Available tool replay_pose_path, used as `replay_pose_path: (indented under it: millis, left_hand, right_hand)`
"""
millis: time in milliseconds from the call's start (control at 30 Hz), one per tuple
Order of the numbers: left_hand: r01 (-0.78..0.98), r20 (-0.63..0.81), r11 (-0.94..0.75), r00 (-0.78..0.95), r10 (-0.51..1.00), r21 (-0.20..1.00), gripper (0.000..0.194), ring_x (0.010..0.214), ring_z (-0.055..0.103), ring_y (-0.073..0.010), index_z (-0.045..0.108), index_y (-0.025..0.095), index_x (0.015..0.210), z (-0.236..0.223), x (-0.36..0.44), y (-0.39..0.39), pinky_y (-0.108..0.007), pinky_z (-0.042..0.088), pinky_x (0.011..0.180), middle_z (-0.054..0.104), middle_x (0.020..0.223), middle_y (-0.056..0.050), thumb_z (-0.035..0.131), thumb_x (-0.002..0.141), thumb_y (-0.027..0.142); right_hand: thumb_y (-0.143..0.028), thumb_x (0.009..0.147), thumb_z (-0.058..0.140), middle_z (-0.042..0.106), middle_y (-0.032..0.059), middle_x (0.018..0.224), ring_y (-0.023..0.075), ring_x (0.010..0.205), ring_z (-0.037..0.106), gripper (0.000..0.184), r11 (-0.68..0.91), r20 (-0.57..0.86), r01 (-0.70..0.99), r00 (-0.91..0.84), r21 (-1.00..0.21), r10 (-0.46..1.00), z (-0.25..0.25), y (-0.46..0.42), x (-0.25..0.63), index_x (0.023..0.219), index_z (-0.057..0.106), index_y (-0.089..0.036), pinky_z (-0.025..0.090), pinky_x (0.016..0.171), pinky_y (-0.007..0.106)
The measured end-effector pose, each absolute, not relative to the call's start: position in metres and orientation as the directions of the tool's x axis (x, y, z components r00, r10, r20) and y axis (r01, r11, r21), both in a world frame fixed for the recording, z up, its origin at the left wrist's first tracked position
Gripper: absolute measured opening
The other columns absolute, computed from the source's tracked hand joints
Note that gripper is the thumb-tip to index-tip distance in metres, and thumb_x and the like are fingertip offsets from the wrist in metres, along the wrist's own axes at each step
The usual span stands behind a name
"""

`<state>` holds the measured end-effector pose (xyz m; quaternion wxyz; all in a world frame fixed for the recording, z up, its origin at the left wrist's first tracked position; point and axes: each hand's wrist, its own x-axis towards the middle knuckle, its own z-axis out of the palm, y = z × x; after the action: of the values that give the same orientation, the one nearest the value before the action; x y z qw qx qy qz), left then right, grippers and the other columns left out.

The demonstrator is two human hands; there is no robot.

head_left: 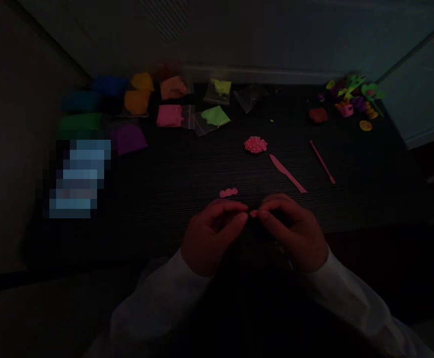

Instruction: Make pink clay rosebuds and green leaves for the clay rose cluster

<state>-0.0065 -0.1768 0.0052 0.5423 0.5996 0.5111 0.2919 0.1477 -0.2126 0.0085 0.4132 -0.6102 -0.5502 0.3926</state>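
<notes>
In the dim head view, both my hands meet low over the dark table. My right hand [301, 231] pinches a small pink clay piece [253, 213] between thumb and index finger. Close beside it, my left hand [210, 233] has its thumb and index fingertips pressed together; whether anything is between them is hidden. Just beyond my left fingers lies a short row of overlapping pink clay discs [228, 192]. Farther back sits a ruffled pink clay flower [256, 144] with green specks. A pink plastic knife [287, 173] lies to its right, beside a thin pink modelling tool [322, 162].
Bags of coloured clay line the back left, including pink [169, 116], light green [216, 116], orange [136, 102] and purple [130, 137]. A blurred-out, bright phone-like rectangle [80, 179] is at left. Colourful clay flowers [358, 94] and a reddish lump [317, 115] stand back right.
</notes>
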Motion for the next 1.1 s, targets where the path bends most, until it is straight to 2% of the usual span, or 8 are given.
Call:
replay_pose_path:
  millis: [67, 167, 233, 300, 433, 700, 867, 1100]
  left_hand:
    - [0.451, -0.012, -0.121, 0.282, 0.959, 0.884, 0.015, 0.075, 0.057, -0.0116, 0.061, 0.019, 0.084, 0.001, -0.014, -0.172, -0.023, 0.046, 0.066, 0.061, 0.083, -0.002, 0.053, 0.073, 0.025]
    - [0.631, 0.254, -0.417, 0.336, 0.907, 0.654, 0.016, 0.078, 0.054, -0.0149, 0.062, 0.017, 0.084, -0.008, -0.022, -0.164, -0.029, 0.044, 0.073, 0.06, 0.082, -0.004, 0.054, 0.072, 0.021]
    - [0.678, 0.327, -0.531, 0.419, 0.847, 0.508, 0.017, 0.077, 0.052, -0.0162, 0.063, 0.016, 0.085, -0.014, -0.024, -0.162, -0.032, 0.043, 0.073, 0.06, 0.078, -0.004, 0.055, 0.071, 0.02]
    - [0.692, 0.344, -0.58, 0.468, 0.814, 0.43, 0.019, 0.075, 0.051, -0.0167, 0.063, 0.016, 0.087, -0.018, -0.023, -0.161, -0.033, 0.044, 0.072, 0.06, 0.076, -0.004, 0.055, 0.071, 0.019]
    - [0.695, 0.324, -0.591, 0.495, 0.806, 0.409, 0.023, 0.073, 0.05, -0.0173, 0.063, 0.016, 0.091, -0.02, -0.018, -0.161, -0.034, 0.044, 0.068, 0.059, 0.073, -0.004, 0.056, 0.07, 0.02]
    - [0.713, 0.274, -0.557, 0.484, 0.831, 0.426, 0.026, 0.072, 0.049, -0.0178, 0.063, 0.014, 0.094, -0.015, -0.016, -0.159, -0.033, 0.045, 0.064, 0.058, 0.074, -0.005, 0.056, 0.07, 0.022]
    - [0.713, 0.302, -0.543, 0.451, 0.84, 0.444, 0.023, 0.074, 0.048, -0.0178, 0.063, 0.014, 0.091, -0.015, -0.016, -0.159, -0.033, 0.045, 0.065, 0.057, 0.075, -0.005, 0.058, 0.069, 0.022]
    - [0.728, 0.245, -0.502, 0.438, 0.865, 0.467, 0.027, 0.075, 0.05, -0.0184, 0.062, 0.015, 0.095, -0.014, -0.015, -0.16, -0.035, 0.046, 0.066, 0.059, 0.077, -0.005, 0.057, 0.07, 0.024]
  right_hand:
    - [-0.022, 0.075, 0.053, 0.055, 0.0008, 0.081, 0.0116, 0.078, 0.052, 0.005, -0.048, -0.014, 0.429, 0.082, -0.902, 0.997, 0.007, -0.204, 0.15, 0.074, 0.057, -0.019, 0.041, 0.072, 0.028]
    - [-0.023, 0.072, 0.055, 0.054, 0.0014, 0.082, 0.0134, 0.081, 0.052, 0.005, -0.038, 0.008, 0.564, 0.078, -0.825, 0.997, 0.004, -0.186, 0.153, 0.072, 0.058, -0.019, 0.04, 0.074, 0.03]
    - [-0.023, 0.071, 0.056, 0.054, 0.0018, 0.082, 0.0151, 0.083, 0.051, 0.006, -0.039, 0.014, 0.64, 0.077, -0.768, 0.997, 0.001, -0.174, 0.154, 0.071, 0.059, -0.019, 0.039, 0.076, 0.033]
    - [-0.023, 0.069, 0.056, 0.054, 0.002, 0.084, 0.0166, 0.085, 0.051, 0.005, -0.05, 0.003, 0.697, 0.075, -0.715, 0.997, -0.002, -0.166, 0.152, 0.07, 0.06, -0.019, 0.038, 0.078, 0.036]
    - [-0.022, 0.067, 0.056, 0.054, 0.0018, 0.085, 0.0183, 0.086, 0.05, 0.005, -0.058, -0.019, 0.776, 0.059, -0.628, 0.998, -0.005, -0.159, 0.148, 0.069, 0.06, -0.021, 0.036, 0.08, 0.039]
    - [-0.027, 0.069, 0.056, 0.054, 0.0022, 0.087, 0.0191, 0.085, 0.048, 0.007, -0.049, -0.033, 0.861, 0.037, -0.506, 0.999, -0.005, -0.158, 0.143, 0.071, 0.06, -0.022, 0.035, 0.075, 0.038]
    - [-0.029, 0.07, 0.056, 0.053, 0.0017, 0.088, 0.0189, 0.086, 0.049, 0.007, -0.058, -0.037, 0.877, 0.046, -0.477, 0.998, -0.003, -0.159, 0.142, 0.071, 0.06, -0.023, 0.034, 0.075, 0.038]
    - [-0.027, 0.07, 0.056, 0.053, 0.0017, 0.088, 0.019, 0.086, 0.049, 0.006, -0.067, -0.045, 0.879, 0.051, -0.472, 0.998, -0.002, -0.159, 0.141, 0.071, 0.06, -0.023, 0.034, 0.076, 0.039]
